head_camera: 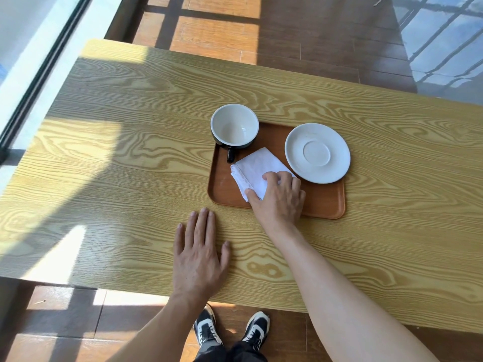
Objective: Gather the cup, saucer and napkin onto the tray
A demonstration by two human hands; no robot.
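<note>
A brown tray (324, 202) lies on the wooden table. In its far left corner stands a black cup (234, 126) with a white inside, its handle pointing toward me. The white saucer (317, 152) rests on the tray's far right part and reaches a little past the rim. Between them, flat on the tray, lies a folded white napkin (257, 168). My right hand (278, 197) grips the napkin's near right corner with thumb and fingertips. My left hand (200, 254) lies flat on the table with fingers spread, left of the tray and nearer to me.
The wooden table (130, 165) has its near edge just above my two shoes (231, 329). A window frame (39, 74) runs along the left. Brown wooden floor (300, 35) lies beyond the far edge.
</note>
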